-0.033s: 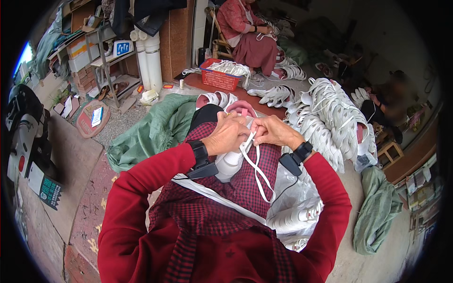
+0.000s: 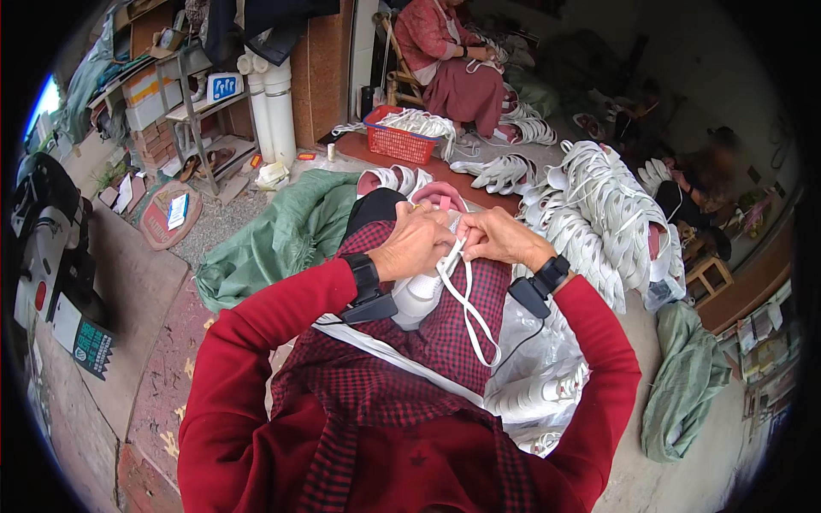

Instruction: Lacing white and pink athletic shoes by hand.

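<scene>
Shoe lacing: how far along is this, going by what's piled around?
Done, it seems: a large heap of white shoes with laces sits to the person's right. In hand: the left hand and right hand hold one white shoe on the lap, its white lace hanging loose in a loop. Left: a clear bag of white soles by the right knee, apparently unlaced.

A blue-and-white square sign (image 2: 224,87) leaned on the shelf far to my left; a dark green printed label (image 2: 91,346) sat low beside me.
</scene>
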Tool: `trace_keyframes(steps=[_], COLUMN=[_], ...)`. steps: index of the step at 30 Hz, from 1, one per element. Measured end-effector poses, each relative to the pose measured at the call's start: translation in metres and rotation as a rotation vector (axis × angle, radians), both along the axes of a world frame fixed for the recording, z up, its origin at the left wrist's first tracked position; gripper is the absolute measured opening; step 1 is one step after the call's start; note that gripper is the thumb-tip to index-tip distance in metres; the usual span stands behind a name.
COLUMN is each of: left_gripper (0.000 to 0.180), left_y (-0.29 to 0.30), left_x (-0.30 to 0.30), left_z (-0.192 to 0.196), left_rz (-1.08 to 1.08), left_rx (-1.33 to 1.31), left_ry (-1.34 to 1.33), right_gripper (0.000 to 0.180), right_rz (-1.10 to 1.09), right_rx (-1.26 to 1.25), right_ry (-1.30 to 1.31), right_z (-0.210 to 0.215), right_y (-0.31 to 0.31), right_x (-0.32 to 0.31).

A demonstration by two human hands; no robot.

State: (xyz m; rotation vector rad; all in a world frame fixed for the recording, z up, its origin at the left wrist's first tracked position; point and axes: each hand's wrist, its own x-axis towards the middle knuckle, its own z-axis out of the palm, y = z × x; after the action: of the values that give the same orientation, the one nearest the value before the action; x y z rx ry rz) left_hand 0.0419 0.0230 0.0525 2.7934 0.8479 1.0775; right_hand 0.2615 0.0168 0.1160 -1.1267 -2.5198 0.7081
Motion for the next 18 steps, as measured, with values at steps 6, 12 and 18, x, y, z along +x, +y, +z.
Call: trace_keyframes(steps=[6, 12, 18], left_gripper=[0.016, 0.009, 0.003], left_y=[-0.002, 0.003, 0.005], left_x=[0.005, -0.041, -0.124], left_z=[0.001, 0.029, 0.065], left_rz=[0.030, 0.200, 0.232], left_rx=[0.127, 0.373, -0.100], left_ry=[0.008, 0.332, 0.208], right_gripper=[0.028, 0.017, 0.025], right_rz=[-0.044, -0.053, -0.137], right_rx=[0.347, 0.262, 0.201], right_ry=[-0.095, -0.051, 0.073], right_z=[-0.014, -0.017, 0.006], right_y=[-0.006, -0.010, -0.001], right_x=[-0.009, -0.002, -0.015])
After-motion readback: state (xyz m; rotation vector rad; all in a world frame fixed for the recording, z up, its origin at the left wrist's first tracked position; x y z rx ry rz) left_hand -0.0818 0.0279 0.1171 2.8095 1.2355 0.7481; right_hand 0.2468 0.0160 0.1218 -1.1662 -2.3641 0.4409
